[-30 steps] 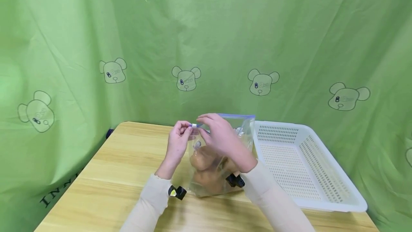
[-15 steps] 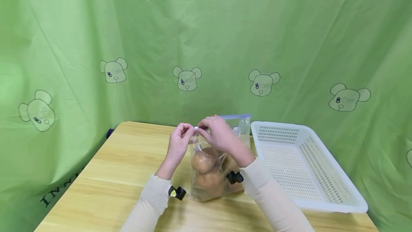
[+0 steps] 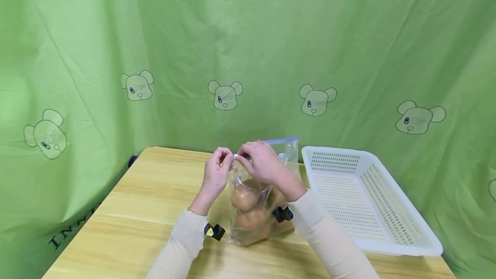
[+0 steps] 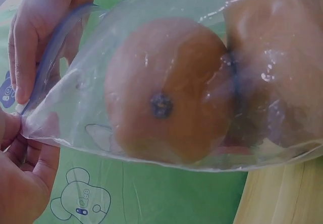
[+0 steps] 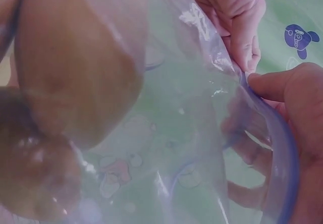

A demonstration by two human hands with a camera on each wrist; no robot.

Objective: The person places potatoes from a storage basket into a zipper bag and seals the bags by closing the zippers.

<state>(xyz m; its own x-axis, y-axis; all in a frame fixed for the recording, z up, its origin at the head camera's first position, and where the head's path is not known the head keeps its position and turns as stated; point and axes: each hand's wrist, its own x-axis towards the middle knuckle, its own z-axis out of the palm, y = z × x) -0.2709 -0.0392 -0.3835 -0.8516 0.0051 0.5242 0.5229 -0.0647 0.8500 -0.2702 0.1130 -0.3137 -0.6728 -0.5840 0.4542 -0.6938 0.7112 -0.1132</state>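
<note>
A clear zip bag [image 3: 248,236] with a blue zip strip [image 5: 288,166] stands on the table, holding several large, round, brownish fruits [image 4: 166,88]. One fruit shows a dark spot at its end in the left wrist view. At the bag's upper left corner, my left hand [image 3: 217,171] pinches the edge between thumb and fingers. Right beside it, my right hand [image 3: 262,162] pinches the zip strip, its thumb on one side and its fingers behind the plastic. A small white piece [image 3: 234,156] shows between the fingertips of both hands. The far end of the bag's mouth looks apart.
To the right of the bag stands a white plastic basket [image 3: 418,214] with slotted walls. Both rest on a light wooden table [image 3: 128,201]. Behind the table hangs a green curtain [image 3: 263,55] printed with bear heads.
The bag's upper right corner has shifted left and its base a little nearer. My right hand has moved slightly down. Both hands stay at the same corner.
</note>
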